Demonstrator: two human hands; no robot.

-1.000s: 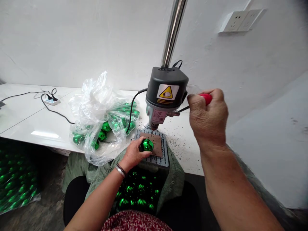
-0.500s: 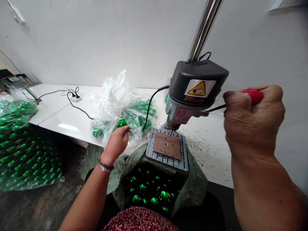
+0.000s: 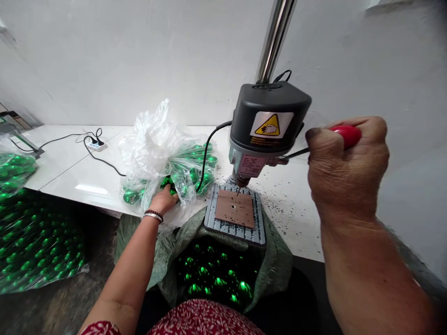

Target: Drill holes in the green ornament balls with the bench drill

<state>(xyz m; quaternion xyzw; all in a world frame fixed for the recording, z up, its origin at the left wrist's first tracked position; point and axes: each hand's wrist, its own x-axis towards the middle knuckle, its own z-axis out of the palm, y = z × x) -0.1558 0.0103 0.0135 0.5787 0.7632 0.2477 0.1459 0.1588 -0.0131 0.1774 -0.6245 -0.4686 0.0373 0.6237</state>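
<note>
My right hand (image 3: 349, 163) is wrapped round the red knob (image 3: 350, 135) of the lever on a small drill press (image 3: 270, 118). Under the drill bit, a brown square plate (image 3: 226, 211) with a small hole lies on the grey slotted base (image 3: 259, 228). My left hand (image 3: 164, 200) reaches into the mouth of a clear plastic bag (image 3: 150, 144) and touches green shiny balls (image 3: 167, 182); its fingertips are partly hidden among them, so its grip is unclear.
Below the base, a green woven sack (image 3: 275, 265) holds many shiny green balls. Another large bag of green balls (image 3: 38, 242) stands at the left. A power strip (image 3: 97, 146) with black cables lies on the white table (image 3: 80, 172). Dark shavings surround the base.
My left hand has moved forward into the bag's opening, onto the green balls. My right hand stays on the red knob. The whole view has shifted slightly.
</note>
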